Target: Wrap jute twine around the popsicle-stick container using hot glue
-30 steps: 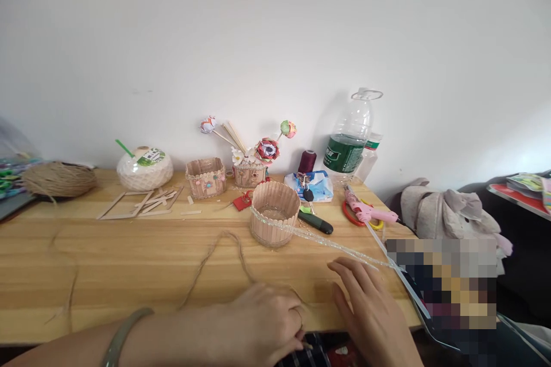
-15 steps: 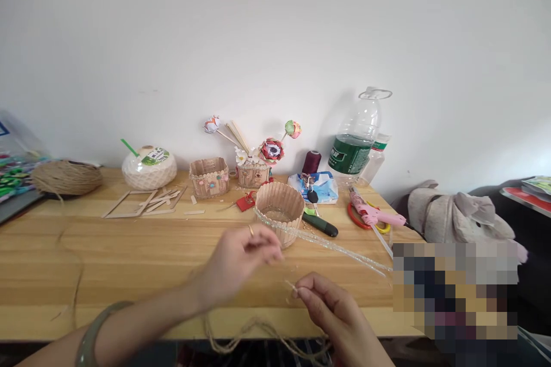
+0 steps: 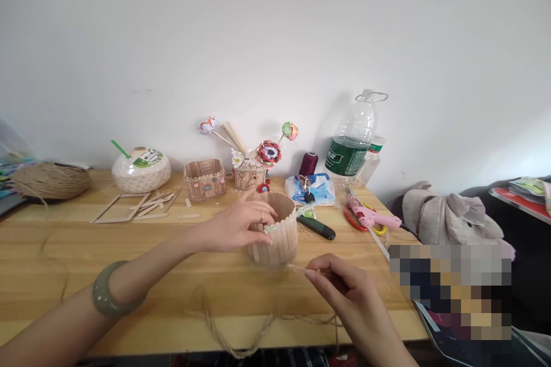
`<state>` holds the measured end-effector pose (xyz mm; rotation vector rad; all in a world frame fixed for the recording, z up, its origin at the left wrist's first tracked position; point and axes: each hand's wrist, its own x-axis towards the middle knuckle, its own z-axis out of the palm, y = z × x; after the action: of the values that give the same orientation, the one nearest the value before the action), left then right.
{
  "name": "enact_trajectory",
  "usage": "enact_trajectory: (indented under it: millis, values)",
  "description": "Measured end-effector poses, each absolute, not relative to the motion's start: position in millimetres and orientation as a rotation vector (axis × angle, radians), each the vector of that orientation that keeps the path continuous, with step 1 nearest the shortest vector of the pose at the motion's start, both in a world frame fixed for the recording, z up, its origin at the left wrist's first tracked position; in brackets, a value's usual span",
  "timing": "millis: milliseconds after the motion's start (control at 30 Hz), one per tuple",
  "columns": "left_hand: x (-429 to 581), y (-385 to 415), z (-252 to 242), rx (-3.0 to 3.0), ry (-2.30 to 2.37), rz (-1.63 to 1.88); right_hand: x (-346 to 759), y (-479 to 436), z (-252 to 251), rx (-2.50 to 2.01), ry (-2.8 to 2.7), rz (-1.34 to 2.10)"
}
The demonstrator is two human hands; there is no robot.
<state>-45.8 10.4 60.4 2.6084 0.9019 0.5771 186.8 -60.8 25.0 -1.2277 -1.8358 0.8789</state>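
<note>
A round popsicle-stick basket (image 3: 278,243) stands on the wooden table, tilted a little. My left hand (image 3: 245,221) grips its near left rim, fingers over the inside and thumb outside. Glittery silver ribbon (image 3: 275,227) lies across the rim. To the right and nearer me, my right hand (image 3: 340,284) pinches the end of a thin jute twine (image 3: 295,267) close to the basket's base. The twine's slack loops down over the table's front edge.
At the left lies a ball of twine (image 3: 51,179), by a wrapped coconut (image 3: 141,171) and loose craft sticks (image 3: 150,206). Behind stand a decorated basket (image 3: 204,180) and paper flowers (image 3: 269,153). To the right are a green-handled cutter (image 3: 317,227), pink glue gun (image 3: 374,218) and large bottle (image 3: 353,149).
My left hand has moved onto the basket and taken hold of its rim; the basket has shifted nearer. My right hand has moved slightly right and up with the twine. The view has shifted slightly.
</note>
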Motion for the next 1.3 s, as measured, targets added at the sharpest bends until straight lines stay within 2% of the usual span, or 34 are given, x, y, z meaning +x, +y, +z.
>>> enact_trajectory:
  millis: [167,433,633,1067,1300]
  values:
    - [-32,-5,64,2.346,0.804,0.641,185,-54,46,-1.073,-1.972,0.511]
    - [-29,-2,58,2.311,0.844,0.615,170,-42,66,-1.018,-2.087,0.453]
    - [-30,2,57,2.313,0.815,0.597,166,-30,61,-0.972,-2.118,0.431]
    - [-34,8,56,2.303,0.757,0.645,166,-21,39,-0.618,-2.195,-0.235]
    - [-32,10,59,2.281,0.739,0.590,171,-13,40,-0.593,-2.343,-0.230]
